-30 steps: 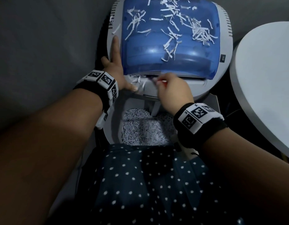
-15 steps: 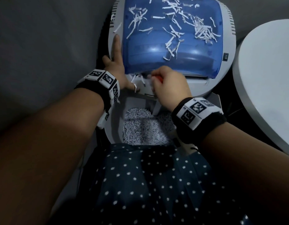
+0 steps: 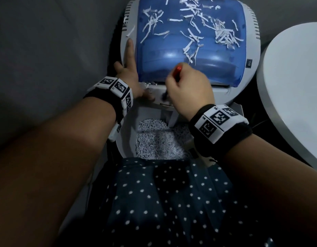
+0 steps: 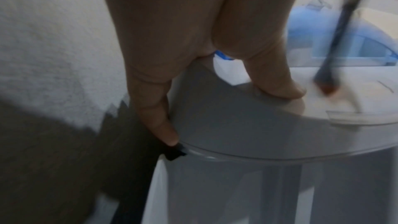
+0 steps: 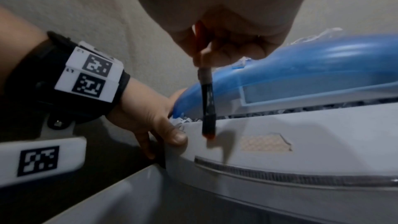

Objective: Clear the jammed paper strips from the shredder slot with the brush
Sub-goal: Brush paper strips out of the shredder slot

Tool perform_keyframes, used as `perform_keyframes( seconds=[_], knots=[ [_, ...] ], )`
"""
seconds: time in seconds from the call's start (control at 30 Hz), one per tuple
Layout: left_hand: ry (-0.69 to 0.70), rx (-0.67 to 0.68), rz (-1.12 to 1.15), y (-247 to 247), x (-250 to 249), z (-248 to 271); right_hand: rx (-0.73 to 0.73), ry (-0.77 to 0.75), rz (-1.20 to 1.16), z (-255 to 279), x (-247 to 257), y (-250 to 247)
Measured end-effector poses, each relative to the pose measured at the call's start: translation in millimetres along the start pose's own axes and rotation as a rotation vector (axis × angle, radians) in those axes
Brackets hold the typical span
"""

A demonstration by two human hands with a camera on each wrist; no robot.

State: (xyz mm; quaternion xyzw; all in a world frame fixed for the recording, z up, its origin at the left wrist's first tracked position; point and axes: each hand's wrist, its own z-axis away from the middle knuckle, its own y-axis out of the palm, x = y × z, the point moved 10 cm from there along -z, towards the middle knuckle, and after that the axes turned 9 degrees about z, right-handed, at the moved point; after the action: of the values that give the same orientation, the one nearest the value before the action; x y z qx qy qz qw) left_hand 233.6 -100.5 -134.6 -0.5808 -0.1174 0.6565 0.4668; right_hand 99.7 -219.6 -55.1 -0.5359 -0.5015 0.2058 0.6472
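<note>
Jammed white paper strips [image 5: 305, 106] packed in grey shredder [image 3: 223, 97] slot under blue lid [image 3: 189, 50], right hand [image 3: 189, 90] gripping dark thin brush [image 5: 207, 101] tip-down just before slot, left hand [image 3: 131, 75] spread flat on shredder edge, open bin [image 3: 126, 132] below holding shreds [image 3: 159, 139].

We count one shredder [image 3: 239, 90] with one blue cover [image 3: 172, 56], one brush [image 5: 208, 105], two hands [image 3: 131, 77] each with one marker-tagged wristband [image 3: 220, 123], one white round table [image 3: 293, 82], and more loose paper strips [image 3: 223, 35] than we can number.
</note>
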Motion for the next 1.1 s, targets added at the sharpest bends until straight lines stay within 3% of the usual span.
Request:
perform_keyframes(
  seconds=[0.1,0.23,0.3,0.43,0.57,0.7,0.83,0.97,1.1],
  knots=[
    [-0.020,0.026,0.018,0.1,2.4,0.5,-0.132,0.002,-0.158,5.4,-3.2,-16.2],
    [0.001,-0.001,-0.009,-1.1,0.4,1.7,0.072,-0.057,-0.234,7.1,5.7,13.3],
    [0.003,-0.007,-0.016,-1.3,0.7,2.0,0.080,0.020,-0.190,4.7,-7.9,12.9],
    [-0.014,0.008,-0.043,-0.7,0.2,2.7,-0.154,0.259,-0.193,6.1,-55.1,-34.4],
    [-0.022,0.017,-0.064,-1.2,-0.3,3.1,-0.239,0.422,-0.125,17.0,-98.1,-56.4],
    [-0.033,0.016,-0.076,-1.4,0.6,2.6,-0.170,0.407,-0.070,27.1,-104.3,-31.0],
    [-0.025,0.018,-0.070,0.0,-0.5,2.8,0.001,0.326,-0.175,26.3,-83.2,10.3],
    [-0.020,0.018,-0.044,-1.0,-1.2,3.8,0.013,0.404,-0.103,15.9,-88.1,9.3],
    [-0.018,0.020,-0.043,0.0,-1.9,4.0,0.131,0.244,-0.127,9.5,-52.5,28.4]
  ],
)
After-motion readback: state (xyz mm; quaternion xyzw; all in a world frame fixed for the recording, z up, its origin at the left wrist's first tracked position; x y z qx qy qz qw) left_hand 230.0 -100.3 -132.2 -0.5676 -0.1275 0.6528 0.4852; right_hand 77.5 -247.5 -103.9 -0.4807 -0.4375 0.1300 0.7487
